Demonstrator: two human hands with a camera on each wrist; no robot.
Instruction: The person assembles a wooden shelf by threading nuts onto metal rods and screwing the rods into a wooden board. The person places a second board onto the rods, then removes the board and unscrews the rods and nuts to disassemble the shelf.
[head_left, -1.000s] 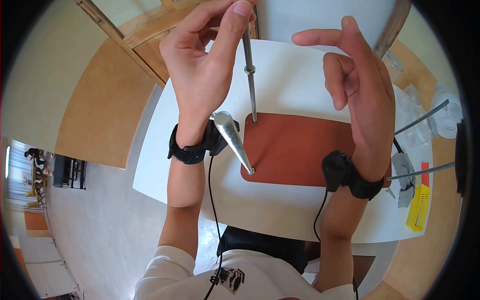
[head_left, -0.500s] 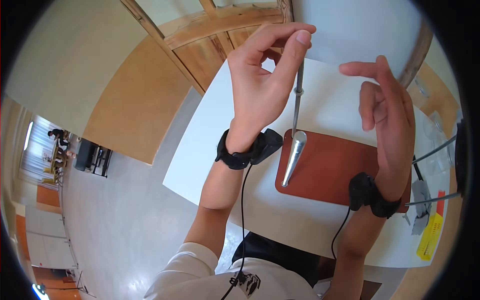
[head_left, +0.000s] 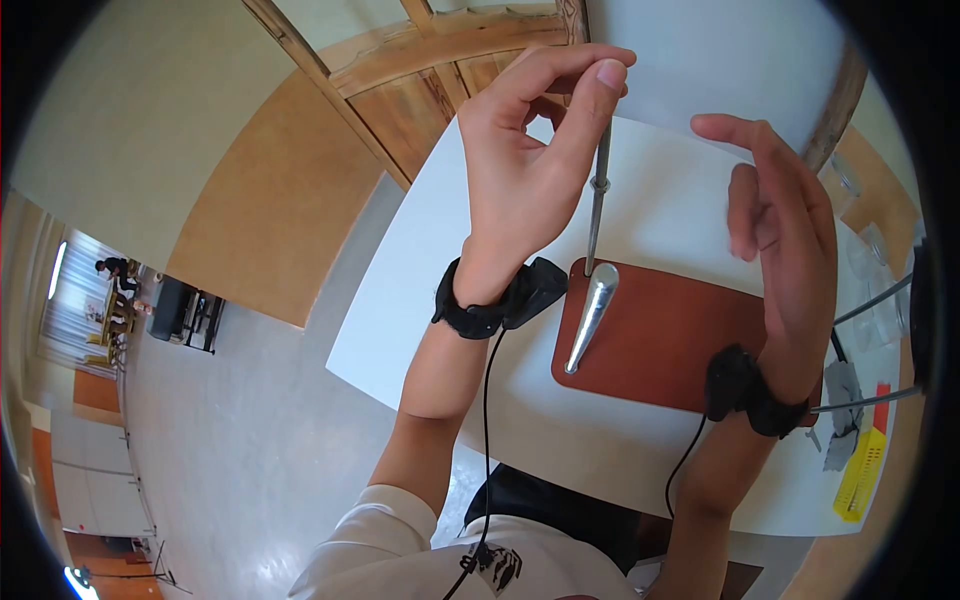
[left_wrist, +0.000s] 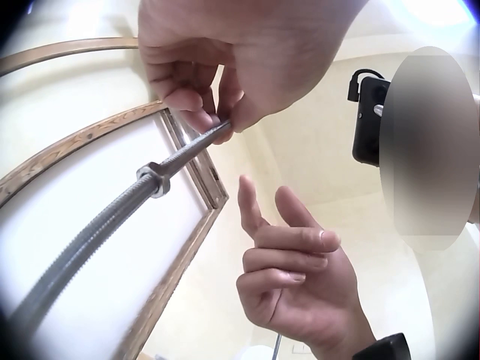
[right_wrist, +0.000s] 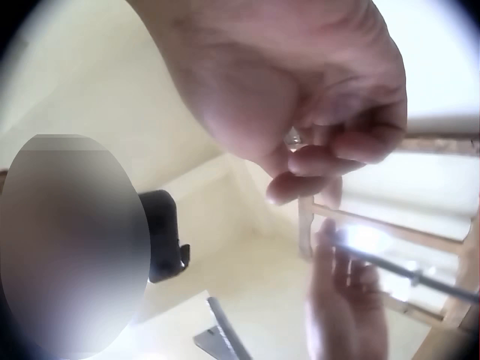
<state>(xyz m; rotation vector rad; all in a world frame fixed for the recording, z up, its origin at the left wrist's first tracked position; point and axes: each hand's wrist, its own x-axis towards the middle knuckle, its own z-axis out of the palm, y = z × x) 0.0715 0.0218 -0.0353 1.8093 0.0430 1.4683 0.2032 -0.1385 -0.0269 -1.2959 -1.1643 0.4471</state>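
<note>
- Nearest the person, a brown board [head_left: 680, 330] lies on the white table [head_left: 480, 300], with a smooth metal rod [head_left: 590, 315] standing at its left corner.
- Just behind it rises a threaded rod [head_left: 597, 215] with a nut [head_left: 598, 184] partway up.
- The left hand [head_left: 530, 170] pinches the threaded rod's top between thumb and fingertips.
- The right hand [head_left: 785, 230] hovers just beside it, holding nothing, forefinger out, other fingers loosely curled.
- Beyond is a wooden frame [head_left: 420, 70].

Threaded rod's [head_left: 597, 195] top end hidden inside left hand's [head_left: 530, 170] fingertip grip.
</note>
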